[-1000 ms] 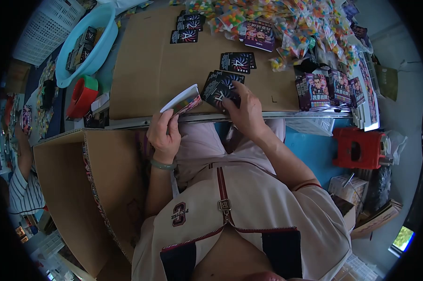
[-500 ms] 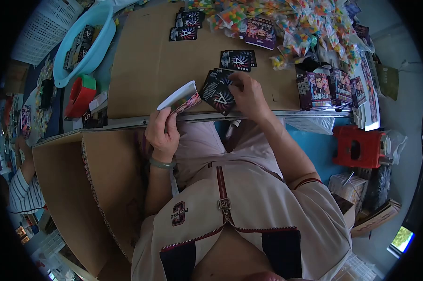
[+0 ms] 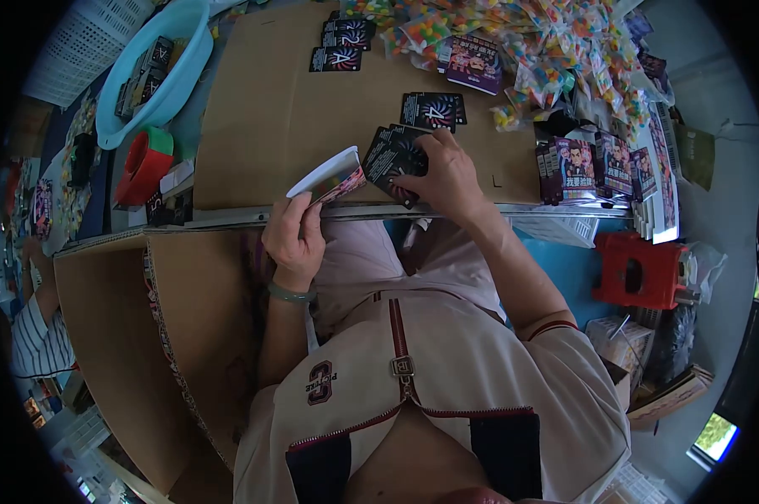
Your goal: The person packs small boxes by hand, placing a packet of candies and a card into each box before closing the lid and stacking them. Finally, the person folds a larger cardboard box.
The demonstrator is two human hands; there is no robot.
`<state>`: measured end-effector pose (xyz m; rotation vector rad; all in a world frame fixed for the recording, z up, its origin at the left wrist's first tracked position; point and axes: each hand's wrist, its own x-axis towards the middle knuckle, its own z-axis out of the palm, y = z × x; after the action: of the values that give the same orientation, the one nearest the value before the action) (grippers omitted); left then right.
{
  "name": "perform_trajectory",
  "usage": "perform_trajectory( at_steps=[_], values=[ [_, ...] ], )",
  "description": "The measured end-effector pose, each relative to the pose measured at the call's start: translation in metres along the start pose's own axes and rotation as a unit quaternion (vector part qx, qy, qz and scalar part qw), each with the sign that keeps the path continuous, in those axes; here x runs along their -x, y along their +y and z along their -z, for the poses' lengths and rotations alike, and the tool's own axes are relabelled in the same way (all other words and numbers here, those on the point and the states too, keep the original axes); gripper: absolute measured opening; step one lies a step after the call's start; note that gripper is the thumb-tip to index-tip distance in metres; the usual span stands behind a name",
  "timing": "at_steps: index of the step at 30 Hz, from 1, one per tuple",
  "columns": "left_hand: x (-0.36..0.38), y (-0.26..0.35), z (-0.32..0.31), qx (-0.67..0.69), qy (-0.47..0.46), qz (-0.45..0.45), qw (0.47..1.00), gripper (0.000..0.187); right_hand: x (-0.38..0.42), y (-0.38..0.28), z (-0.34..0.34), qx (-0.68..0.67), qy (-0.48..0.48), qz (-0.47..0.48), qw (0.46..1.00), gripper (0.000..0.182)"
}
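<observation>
My left hand (image 3: 295,239) grips a small open box (image 3: 333,178), white inside and with a pink printed side, at the front edge of the cardboard-covered table. Just right of the box, my right hand (image 3: 448,175) has its thumb and fingers round a fanned group of black cards (image 3: 388,160). Behind that hand lies another small stack of black cards marked 4 (image 3: 430,109). Farther back on the left are black cards marked A (image 3: 337,59) and 2 (image 3: 346,34).
Candy bags (image 3: 547,59) heap at the back right, beside a purple box (image 3: 472,65). Printed boxes (image 3: 574,168) stand on the right. A blue basin (image 3: 110,126) and red-green tape roll (image 3: 144,172) are left. An open carton (image 3: 194,319) sits below; another person's arm (image 3: 45,294) is far left.
My right thumb has moved down over the lower part of the fanned cards, and the fingers have spread wider over them. The left hand still holds the box. The view has shifted slightly.
</observation>
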<state>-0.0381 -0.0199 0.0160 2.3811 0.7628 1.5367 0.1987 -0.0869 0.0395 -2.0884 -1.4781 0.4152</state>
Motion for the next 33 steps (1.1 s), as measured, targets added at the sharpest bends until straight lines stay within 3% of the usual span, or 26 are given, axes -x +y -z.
perform_trajectory(
  at_steps=[8, 11, 16, 19, 33],
  values=[
    [0.002, -0.003, -0.002, -0.006, 0.010, -0.006, 1.000, 0.027, -0.007, -0.008, 0.005, 0.029, -0.044, -0.028, 0.998, 0.050],
    [0.004, -0.004, -0.002, 0.000, 0.009, -0.001, 1.000, 0.027, -0.009, -0.007, 0.007, -0.030, -0.068, -0.050, 0.996, 0.054],
    [0.004, -0.004, -0.001, 0.010, 0.010, 0.004, 1.000, 0.027, -0.018, 0.018, -0.005, -0.215, -0.046, -0.045, 0.974, 0.044],
    [0.004, -0.004, -0.001, 0.021, 0.003, 0.012, 1.000, 0.027, -0.020, 0.023, -0.008, -0.216, -0.041, -0.034, 0.975, 0.035],
    [0.004, -0.004, 0.000, 0.013, 0.005, 0.013, 1.000, 0.028, -0.040, 0.026, 0.005, -0.215, -0.062, -0.043, 0.974, 0.035]
  ],
)
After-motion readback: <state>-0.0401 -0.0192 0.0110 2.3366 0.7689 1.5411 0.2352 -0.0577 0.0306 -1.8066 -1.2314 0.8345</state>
